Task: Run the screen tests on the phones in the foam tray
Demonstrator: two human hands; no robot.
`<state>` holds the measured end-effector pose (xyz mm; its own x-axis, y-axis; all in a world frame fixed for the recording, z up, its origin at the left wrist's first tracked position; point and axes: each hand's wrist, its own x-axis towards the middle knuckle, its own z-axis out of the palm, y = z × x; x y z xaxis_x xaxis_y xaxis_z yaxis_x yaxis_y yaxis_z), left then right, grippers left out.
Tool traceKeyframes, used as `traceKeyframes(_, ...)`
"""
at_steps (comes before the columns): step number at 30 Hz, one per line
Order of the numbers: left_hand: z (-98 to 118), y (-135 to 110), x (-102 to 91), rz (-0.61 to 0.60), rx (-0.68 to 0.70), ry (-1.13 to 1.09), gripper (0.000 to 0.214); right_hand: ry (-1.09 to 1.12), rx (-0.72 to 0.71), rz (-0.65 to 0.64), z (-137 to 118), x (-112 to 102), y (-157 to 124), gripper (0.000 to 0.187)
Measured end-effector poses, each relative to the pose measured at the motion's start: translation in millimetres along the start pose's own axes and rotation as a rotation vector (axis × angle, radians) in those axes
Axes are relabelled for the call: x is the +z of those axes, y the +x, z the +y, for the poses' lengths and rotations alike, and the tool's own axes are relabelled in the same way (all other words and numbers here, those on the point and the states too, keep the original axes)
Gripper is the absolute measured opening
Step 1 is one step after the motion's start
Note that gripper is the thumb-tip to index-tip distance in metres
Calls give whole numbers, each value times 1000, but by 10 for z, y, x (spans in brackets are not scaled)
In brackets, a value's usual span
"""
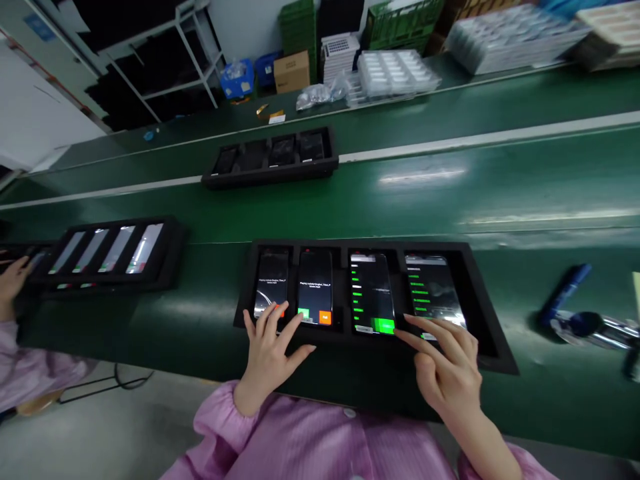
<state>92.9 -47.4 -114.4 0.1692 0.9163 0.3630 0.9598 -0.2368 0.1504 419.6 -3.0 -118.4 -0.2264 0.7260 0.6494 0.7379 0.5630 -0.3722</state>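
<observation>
A black tray [345,293] lies on the green bench before me, with smartphones lying in its slots. My left hand [270,347] spreads its fingers over the lower ends of the leftmost phone [273,273] and the second phone [315,273]. Both of these screens are dark with small white text and coloured buttons. My right hand [450,367] has fingers stretched toward the third phone [371,287], one fingertip at its green button. Another finger lies over the bottom of the fourth phone [433,287], which shows lines of green text. Neither hand holds anything.
At left, a co-worker's hand [13,283] is beside another black tray [173,257] of lit phones. A third tray [270,175] sits farther back. A blue marker [567,290] and a shiny metal object [617,330] lie at right. Clear plastic trays [397,70] stand behind.
</observation>
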Motion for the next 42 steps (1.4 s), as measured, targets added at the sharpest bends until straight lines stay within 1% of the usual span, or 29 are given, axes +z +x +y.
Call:
traceKeyframes(4, 44, 26, -6, -11, -18, -2, 45, -1, 28, 13, 21, 96, 37, 37)
traceKeyframes(6, 37, 27, -25, -63, -14, 17, 47, 5, 25, 21, 8, 129, 69, 37)
traceKeyframes(8, -35, -17, -66, -134, -26, 32, 50, 14, 19, 18, -14, 126, 74, 35)
traceKeyframes(9, -103, -60, -97, -147, -50, 25, 49, 20, 16, 12, -25, 106, 61, 34)
traceKeyframes(10, -193, -116, -133, -135, -85, 11, 46, 22, 16, 2, -33, 73, 38, 34)
traceKeyframes(14, -628, -350, -281, 18, -240, -9, 34, -5, 24, -18, 3, -124, -82, 34)
traceKeyframes(16, -777, -396, -314, 27, -268, 9, 33, -32, 24, -8, 61, -198, -111, 34)
traceKeyframes(17, -817, -395, -316, 20, -272, 15, 33, -43, 22, -5, 92, -217, -114, 33)
traceKeyframes(19, -837, -364, -296, -5, -270, 19, 33, -65, 16, -11, 146, -226, -113, 31)
traceKeyframes(23, -757, -310, -251, -48, -255, 27, 36, -105, 0, -11, 210, -216, -142, 30)
traceKeyframes(26, -746, -271, -280, -88, -230, 34, 36, -146, -32, -22, 291, -290, -122, 28)
traceKeyframes(28, -815, -151, -315, -74, -228, 40, 39, -189, -38, -46, 377, -370, -12, 29)
traceKeyframes(29, -871, -40, -326, -57, -232, 41, 41, -214, -21, -61, 427, -401, 81, 30)
traceKeyframes(31, -1000, 293, -310, -43, -243, 36, 46, -270, 40, -92, 536, -410, 322, 35)
traceKeyframes(34, -1136, 913, -167, -111, -228, 14, 48, -361, 125, -136, 740, -255, 686, 42)
traceKeyframes(36, -1161, 1207, -43, -131, -204, -15, 47, -411, 156, -168, 870, -112, 823, 41)
traceKeyframes(37, -1163, 1278, 6, -129, -191, -28, 46, -428, 166, -181, 912, -59, 848, 41)
traceKeyframes(38, -1165, 1296, 43, -126, -181, -34, 45, -437, 170, -194, 932, -26, 848, 40)
traceKeyframes(40, -1175, 1224, 90, -126, -156, -43, 42, -436, 162, -215, 896, -13, 804, 39)
traceKeyframes(42, -1163, 1131, 129, -148, -107, -69, 42, -417, 137, -239, 777, -8, 768, 39)
